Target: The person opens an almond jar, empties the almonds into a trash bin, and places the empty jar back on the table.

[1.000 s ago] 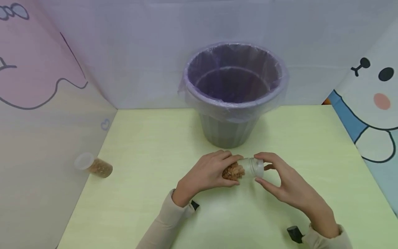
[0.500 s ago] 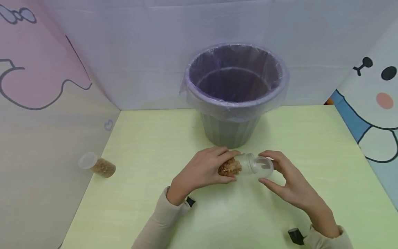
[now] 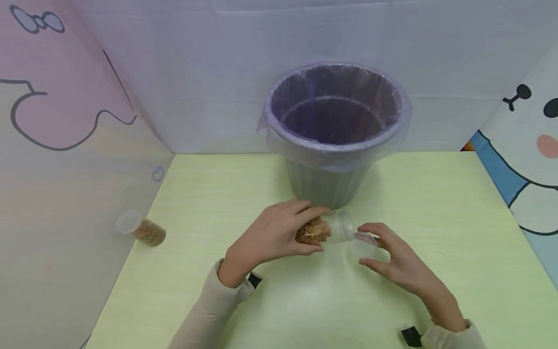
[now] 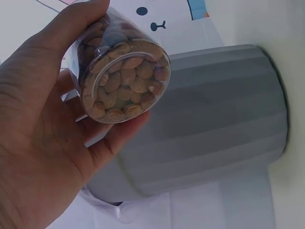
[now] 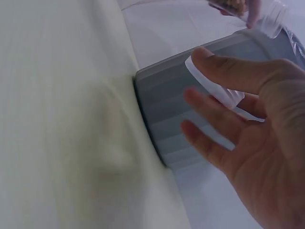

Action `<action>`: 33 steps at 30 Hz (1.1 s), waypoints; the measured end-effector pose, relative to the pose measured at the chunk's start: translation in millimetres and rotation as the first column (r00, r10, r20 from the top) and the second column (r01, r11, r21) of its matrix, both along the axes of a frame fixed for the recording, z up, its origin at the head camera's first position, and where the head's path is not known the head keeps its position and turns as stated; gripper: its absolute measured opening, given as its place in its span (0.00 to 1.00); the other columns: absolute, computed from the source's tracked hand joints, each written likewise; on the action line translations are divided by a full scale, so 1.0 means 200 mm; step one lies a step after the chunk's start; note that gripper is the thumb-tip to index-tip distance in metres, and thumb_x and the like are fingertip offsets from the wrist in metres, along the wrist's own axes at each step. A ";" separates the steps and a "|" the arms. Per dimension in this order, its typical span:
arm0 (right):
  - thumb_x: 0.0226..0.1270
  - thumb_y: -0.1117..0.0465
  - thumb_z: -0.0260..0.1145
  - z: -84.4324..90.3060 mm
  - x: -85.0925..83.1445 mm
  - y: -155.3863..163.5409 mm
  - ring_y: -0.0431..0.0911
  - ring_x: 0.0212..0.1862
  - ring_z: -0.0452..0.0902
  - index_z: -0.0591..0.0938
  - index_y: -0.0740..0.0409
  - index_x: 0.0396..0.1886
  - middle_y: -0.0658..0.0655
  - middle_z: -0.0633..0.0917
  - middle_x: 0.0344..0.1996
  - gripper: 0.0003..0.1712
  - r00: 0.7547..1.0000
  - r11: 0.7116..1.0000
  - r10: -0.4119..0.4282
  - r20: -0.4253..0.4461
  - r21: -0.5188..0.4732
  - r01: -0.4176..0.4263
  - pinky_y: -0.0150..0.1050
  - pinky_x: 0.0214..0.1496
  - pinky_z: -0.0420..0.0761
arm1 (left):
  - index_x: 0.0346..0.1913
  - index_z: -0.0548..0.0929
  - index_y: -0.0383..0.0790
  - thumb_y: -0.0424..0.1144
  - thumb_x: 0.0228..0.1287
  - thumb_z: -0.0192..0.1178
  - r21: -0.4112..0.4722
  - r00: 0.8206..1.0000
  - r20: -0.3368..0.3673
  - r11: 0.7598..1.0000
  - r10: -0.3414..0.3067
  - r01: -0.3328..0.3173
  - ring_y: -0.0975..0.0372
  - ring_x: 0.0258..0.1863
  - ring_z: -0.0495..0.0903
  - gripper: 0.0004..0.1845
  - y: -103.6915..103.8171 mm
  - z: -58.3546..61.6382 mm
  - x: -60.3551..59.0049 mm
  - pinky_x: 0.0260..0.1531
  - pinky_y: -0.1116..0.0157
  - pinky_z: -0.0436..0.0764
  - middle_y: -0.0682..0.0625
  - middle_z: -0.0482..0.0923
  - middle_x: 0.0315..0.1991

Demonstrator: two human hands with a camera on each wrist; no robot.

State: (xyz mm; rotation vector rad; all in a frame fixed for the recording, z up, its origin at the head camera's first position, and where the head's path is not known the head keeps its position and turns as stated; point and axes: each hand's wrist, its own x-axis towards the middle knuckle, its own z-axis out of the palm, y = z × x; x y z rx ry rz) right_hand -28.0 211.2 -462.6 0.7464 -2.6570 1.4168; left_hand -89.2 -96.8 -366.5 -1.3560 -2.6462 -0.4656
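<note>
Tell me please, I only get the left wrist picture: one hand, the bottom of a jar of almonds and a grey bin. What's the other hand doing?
Observer: The right hand holds a clear lid between its thumb and fingers.
Operator: Ooh! So is the jar open at the top? I can't see that end.
Observer: Yes, its mouth is uncovered, with the lid apart from it.
Operator: Are there any more jars?
Observer: One more that I can see: a second jar, capped, near the left edge of the table.
</note>
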 end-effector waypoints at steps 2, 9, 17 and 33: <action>0.57 0.68 0.81 -0.02 0.00 0.00 0.36 0.59 0.75 0.74 0.53 0.69 0.53 0.77 0.61 0.41 1.000 0.999 0.002 -0.018 0.039 -0.001 0.19 0.63 0.72 | 0.70 0.78 0.54 0.62 0.59 0.74 0.012 1.000 -0.005 1.000 0.001 -0.001 0.66 0.45 0.83 0.37 -0.01 0.02 0.00 0.42 0.66 0.84 0.58 0.82 0.51; 0.53 0.64 0.83 -0.09 0.01 -0.01 0.37 0.63 0.70 0.77 0.57 0.64 0.51 0.78 0.61 0.39 0.998 0.993 0.004 -0.061 0.121 0.003 0.18 0.66 0.62 | 0.68 0.80 0.51 0.61 0.58 0.75 0.052 0.999 -0.049 0.999 -0.005 0.007 0.66 0.41 0.81 0.37 -0.04 0.11 -0.02 0.39 0.67 0.83 0.57 0.82 0.50; 0.45 0.60 0.86 -0.15 0.02 -0.04 0.62 0.63 0.72 0.80 0.52 0.58 0.58 0.82 0.57 0.38 0.984 0.964 -0.019 -0.178 0.259 0.066 0.66 0.57 0.69 | 0.68 0.80 0.50 0.60 0.58 0.75 0.071 0.999 -0.051 0.997 -0.004 0.008 0.67 0.37 0.78 0.37 -0.07 0.18 -0.06 0.34 0.69 0.80 0.57 0.82 0.48; 0.47 0.63 0.84 -0.18 0.05 -0.04 0.65 0.72 0.62 0.80 0.55 0.60 0.60 0.78 0.62 0.37 0.997 0.941 -0.047 -0.069 0.332 0.067 0.79 0.67 0.55 | 0.69 0.79 0.50 0.59 0.58 0.76 0.069 0.998 -0.068 0.998 0.010 -0.005 0.65 0.38 0.77 0.37 -0.14 0.33 -0.11 0.35 0.66 0.79 0.56 0.81 0.50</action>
